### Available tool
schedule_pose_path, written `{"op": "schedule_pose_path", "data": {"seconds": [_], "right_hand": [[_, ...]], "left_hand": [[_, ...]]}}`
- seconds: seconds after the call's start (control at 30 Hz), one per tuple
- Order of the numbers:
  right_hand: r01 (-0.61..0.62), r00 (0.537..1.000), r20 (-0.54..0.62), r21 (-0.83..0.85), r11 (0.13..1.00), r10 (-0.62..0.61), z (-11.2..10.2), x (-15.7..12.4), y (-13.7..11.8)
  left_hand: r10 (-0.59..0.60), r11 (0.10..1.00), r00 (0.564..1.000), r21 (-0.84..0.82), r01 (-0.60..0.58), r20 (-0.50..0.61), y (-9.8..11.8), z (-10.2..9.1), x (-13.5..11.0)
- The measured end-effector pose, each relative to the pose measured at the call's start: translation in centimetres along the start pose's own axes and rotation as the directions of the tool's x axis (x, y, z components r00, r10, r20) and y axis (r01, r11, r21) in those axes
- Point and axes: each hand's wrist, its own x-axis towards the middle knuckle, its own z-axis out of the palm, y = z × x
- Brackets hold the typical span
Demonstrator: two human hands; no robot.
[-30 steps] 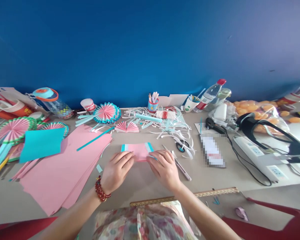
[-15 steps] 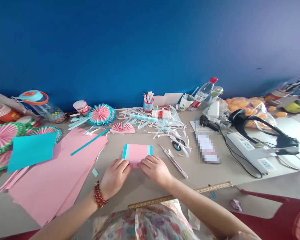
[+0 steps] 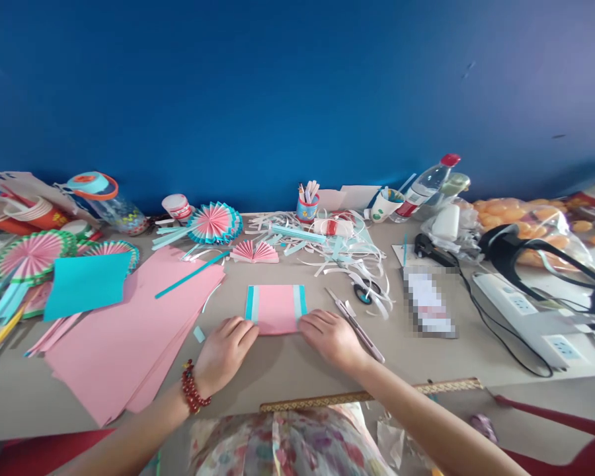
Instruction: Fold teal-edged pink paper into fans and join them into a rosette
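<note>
A small pink paper sheet (image 3: pixel 276 307) with teal and pale blue strips along its two short sides lies flat on the table in front of me. My left hand (image 3: pixel 224 354) has its fingers curled onto the sheet's near left corner. My right hand (image 3: pixel 331 336) presses on the near right corner, fingers bent and together. Both hands pinch the near edge. A red bead bracelet (image 3: pixel 192 390) is on my left wrist.
A stack of large pink sheets (image 3: pixel 129 330) and a teal sheet (image 3: pixel 84 283) lie left. Folded paper fans (image 3: pixel 213 223), paper strips (image 3: pixel 342 251), scissors (image 3: pixel 364 292), a craft knife (image 3: pixel 357 325), a pen cup (image 3: pixel 306 206), a bottle (image 3: pixel 424 185), a power strip (image 3: pixel 525 314) and a ruler (image 3: pixel 371 395) surround me.
My hands have slid apart along the sheet's near edge, from its middle to its two corners. The sheet now shows more of its face. The view has shifted slightly.
</note>
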Motion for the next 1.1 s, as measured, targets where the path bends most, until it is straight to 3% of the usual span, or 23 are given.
{"op": "schedule_pose_path", "data": {"seconds": [0.13, 0.3, 0.4, 0.7, 0.9, 1.1], "right_hand": [[0.046, 0.999, 0.011, -0.009, 0.999, -0.046, -0.6, -0.7, 0.4], [-0.045, 0.999, 0.018, -0.052, 0.998, 0.046, -0.3, 0.2, -1.3], [-0.033, 0.998, 0.057, -0.053, 0.998, 0.036, 0.3, 0.9, -1.9], [-0.145, 0.967, 0.227, 0.110, 0.983, 0.118, -0.5, 3.3, -1.1], [-0.143, 0.940, 0.316, 0.025, 0.989, 0.128, -0.4, 5.6, -2.0], [-0.197, 0.910, 0.398, 0.170, 0.966, 0.115, -0.3, 6.7, -0.4]], "left_hand": [[-0.008, 0.998, 1.000, -0.055, 0.009, 0.018, 0.1, -0.2, -0.1], [-0.040, 0.995, 0.999, -0.092, 0.040, -0.005, 0.6, -0.5, 0.6], [-0.081, 0.986, 0.997, -0.146, 0.081, 0.007, 0.8, -0.5, 0.9], [-0.261, 0.855, 0.964, -0.451, 0.256, 0.052, -0.1, -0.7, 1.9], [-0.299, 0.834, 0.946, -0.446, 0.324, 0.128, -0.5, -1.1, 2.6], [-0.321, 0.825, 0.932, -0.435, 0.362, 0.168, -1.4, -1.4, 3.1]]}}
